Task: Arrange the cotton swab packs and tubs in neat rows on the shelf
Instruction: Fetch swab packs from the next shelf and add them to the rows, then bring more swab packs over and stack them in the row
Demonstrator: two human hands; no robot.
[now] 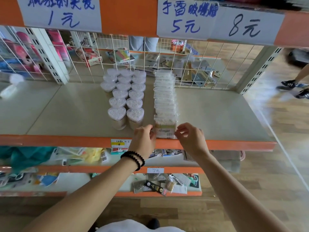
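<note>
Several heart-shaped clear tubs of cotton swabs (127, 96) stand in three rows running back on the beige shelf (217, 114). To their right, flat cotton swab packs (164, 94) stand upright in one long row. The front pack (164, 129) stands at the shelf's front edge. My left hand (143, 138), with a black bead bracelet on its wrist, holds the left side of that pack. At the pack's right edge, my right hand (190, 136) pinches with curled fingers.
A white wire grid (200, 64) backs the shelf, with mixed goods behind it. Paper price signs (187, 19) hang on the orange rail above. Lower shelves (160, 183) hold small packets. A person's feet (294, 87) are on the wooden floor at right.
</note>
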